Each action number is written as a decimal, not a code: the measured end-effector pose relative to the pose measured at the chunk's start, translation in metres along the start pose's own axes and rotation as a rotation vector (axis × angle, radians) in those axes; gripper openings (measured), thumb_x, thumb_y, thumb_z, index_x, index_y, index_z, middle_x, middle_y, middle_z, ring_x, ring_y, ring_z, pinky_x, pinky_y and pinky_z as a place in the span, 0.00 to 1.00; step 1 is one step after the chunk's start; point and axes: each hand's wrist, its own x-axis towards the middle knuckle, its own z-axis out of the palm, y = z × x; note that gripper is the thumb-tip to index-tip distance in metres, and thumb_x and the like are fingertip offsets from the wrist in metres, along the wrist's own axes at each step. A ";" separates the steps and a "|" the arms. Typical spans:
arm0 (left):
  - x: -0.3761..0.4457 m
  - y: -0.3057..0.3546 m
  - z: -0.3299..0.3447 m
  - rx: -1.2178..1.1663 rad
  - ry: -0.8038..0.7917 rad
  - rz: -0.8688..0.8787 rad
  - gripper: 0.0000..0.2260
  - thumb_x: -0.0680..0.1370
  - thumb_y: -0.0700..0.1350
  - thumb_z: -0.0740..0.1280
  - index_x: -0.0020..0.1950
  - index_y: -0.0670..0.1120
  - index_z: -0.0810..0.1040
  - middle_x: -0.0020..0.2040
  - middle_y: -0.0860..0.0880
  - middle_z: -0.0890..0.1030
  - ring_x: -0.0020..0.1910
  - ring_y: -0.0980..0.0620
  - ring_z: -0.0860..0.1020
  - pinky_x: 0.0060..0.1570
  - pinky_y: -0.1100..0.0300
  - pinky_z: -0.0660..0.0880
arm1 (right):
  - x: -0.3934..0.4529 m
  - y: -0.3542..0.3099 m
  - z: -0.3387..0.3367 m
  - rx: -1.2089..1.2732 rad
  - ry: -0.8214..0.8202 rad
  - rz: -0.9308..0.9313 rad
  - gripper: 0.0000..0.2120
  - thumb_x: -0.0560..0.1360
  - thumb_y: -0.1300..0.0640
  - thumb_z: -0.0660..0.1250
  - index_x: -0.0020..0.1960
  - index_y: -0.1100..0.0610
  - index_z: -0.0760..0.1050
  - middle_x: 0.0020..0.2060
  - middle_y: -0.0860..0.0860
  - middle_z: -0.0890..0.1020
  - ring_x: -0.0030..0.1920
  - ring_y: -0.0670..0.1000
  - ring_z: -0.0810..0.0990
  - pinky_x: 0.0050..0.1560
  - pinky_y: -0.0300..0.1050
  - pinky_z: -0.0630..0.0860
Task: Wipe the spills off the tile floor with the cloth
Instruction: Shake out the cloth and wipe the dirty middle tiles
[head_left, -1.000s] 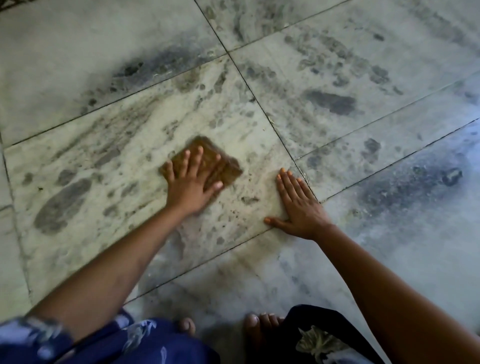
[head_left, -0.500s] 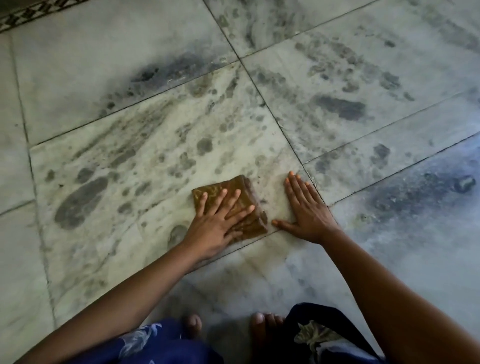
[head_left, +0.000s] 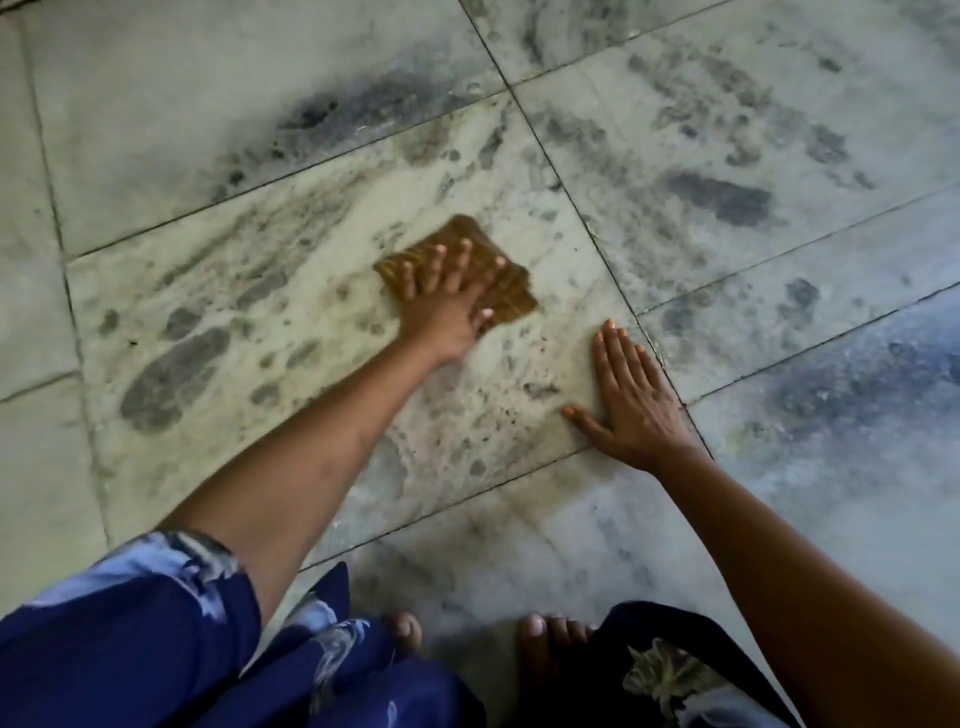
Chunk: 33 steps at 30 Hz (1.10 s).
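A folded brown cloth (head_left: 511, 296) lies flat on the pale marble tile floor (head_left: 322, 291). My left hand (head_left: 447, 301) presses down on it with spread, straight fingers. To its right, my right hand (head_left: 631, 400) rests flat on the same tile, fingers straight, apart from the cloth. Small dark specks (head_left: 498, 410) and a faint wet patch mark the tile between my two hands. Grey blotches (head_left: 174, 379) cover the tile to the left.
My bare toes (head_left: 545, 636) show at the bottom edge, between blue patterned fabric (head_left: 156, 649) and dark fabric (head_left: 665, 670). Dark grout lines cross the floor. More dark smudges (head_left: 717, 197) lie on the tiles at the far right.
My left hand has pushed the cloth away from me, from close beside my right hand up toward the middle of the tile. My right hand has stayed planted.
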 end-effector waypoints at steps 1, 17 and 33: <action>-0.012 0.016 0.009 0.030 0.012 0.074 0.25 0.81 0.58 0.49 0.74 0.62 0.40 0.77 0.50 0.38 0.75 0.43 0.37 0.69 0.40 0.35 | 0.000 0.000 0.000 0.002 -0.006 0.000 0.45 0.72 0.30 0.38 0.75 0.64 0.45 0.73 0.57 0.43 0.74 0.54 0.42 0.73 0.45 0.37; -0.003 -0.030 0.005 -0.060 0.133 -0.140 0.24 0.81 0.57 0.52 0.75 0.62 0.47 0.78 0.52 0.43 0.76 0.43 0.40 0.69 0.36 0.39 | 0.003 0.003 0.003 0.021 -0.029 0.000 0.46 0.70 0.28 0.35 0.74 0.61 0.37 0.73 0.55 0.38 0.74 0.52 0.37 0.73 0.46 0.35; -0.068 -0.095 0.020 0.089 0.202 -0.071 0.24 0.78 0.56 0.48 0.73 0.55 0.63 0.72 0.44 0.67 0.68 0.38 0.68 0.58 0.39 0.67 | 0.003 -0.002 -0.007 -0.002 -0.102 0.020 0.54 0.62 0.25 0.24 0.75 0.61 0.36 0.70 0.53 0.33 0.71 0.48 0.32 0.72 0.46 0.33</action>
